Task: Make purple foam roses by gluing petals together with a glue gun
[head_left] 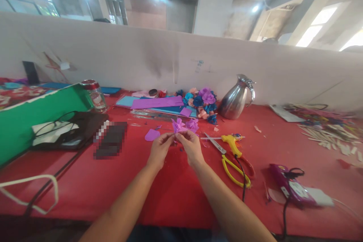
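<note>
My left hand (159,149) and my right hand (191,146) meet over the middle of the red table, fingertips pinched together at the base of a purple paper flower (177,124). Both hands are closed on it, and the fingers partly hide its lower part. Just behind my right fingers shows a second purple paper flower (192,124); whether it touches the hand I cannot tell. To the left of my left hand lies a loose purple paper piece (152,134). Scissors (218,145) with yellow and red handles and a yellow glue gun (232,145) lie right of my right hand.
Purple and blue paper strips (157,102) lie at the back beside a bunch of finished paper flowers (202,102). A steel jug (237,98) stands right of them. A purple power strip (292,185) with cords lies at front right. At left are a glass jar (96,98) and a green panel (53,115).
</note>
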Available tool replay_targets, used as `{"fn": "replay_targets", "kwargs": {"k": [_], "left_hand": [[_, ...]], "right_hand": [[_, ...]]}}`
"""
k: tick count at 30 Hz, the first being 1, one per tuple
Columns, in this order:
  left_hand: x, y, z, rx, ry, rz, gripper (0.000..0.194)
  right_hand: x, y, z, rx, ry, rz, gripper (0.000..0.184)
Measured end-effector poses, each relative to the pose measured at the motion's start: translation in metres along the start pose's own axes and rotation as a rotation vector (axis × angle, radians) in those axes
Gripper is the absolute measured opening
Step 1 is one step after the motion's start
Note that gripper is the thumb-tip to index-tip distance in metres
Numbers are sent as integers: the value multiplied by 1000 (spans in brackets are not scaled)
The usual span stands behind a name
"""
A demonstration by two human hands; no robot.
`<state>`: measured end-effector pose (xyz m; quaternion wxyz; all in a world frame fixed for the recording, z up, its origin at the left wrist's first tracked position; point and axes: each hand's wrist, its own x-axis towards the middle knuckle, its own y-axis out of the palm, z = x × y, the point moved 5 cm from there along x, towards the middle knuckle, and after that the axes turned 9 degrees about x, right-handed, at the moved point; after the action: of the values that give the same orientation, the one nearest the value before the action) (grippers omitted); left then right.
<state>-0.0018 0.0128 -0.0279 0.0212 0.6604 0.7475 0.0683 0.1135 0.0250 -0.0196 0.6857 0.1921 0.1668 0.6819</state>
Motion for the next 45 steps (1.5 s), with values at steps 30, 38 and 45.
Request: {"fn": "replay_targets", "kwargs": {"k": [30, 38, 45], "left_hand": [[-5, -12, -19, 121, 222, -67, 11], [-8, -11, -27, 124, 199, -69, 9], [-2, -14, -14, 8, 175, -10, 29]], "right_hand": [[-18, 13, 27, -374, -534, 217, 14], [-24, 11, 31, -419, -640, 169, 15], [-16, 5, 27, -464, -550, 115, 14]]}}
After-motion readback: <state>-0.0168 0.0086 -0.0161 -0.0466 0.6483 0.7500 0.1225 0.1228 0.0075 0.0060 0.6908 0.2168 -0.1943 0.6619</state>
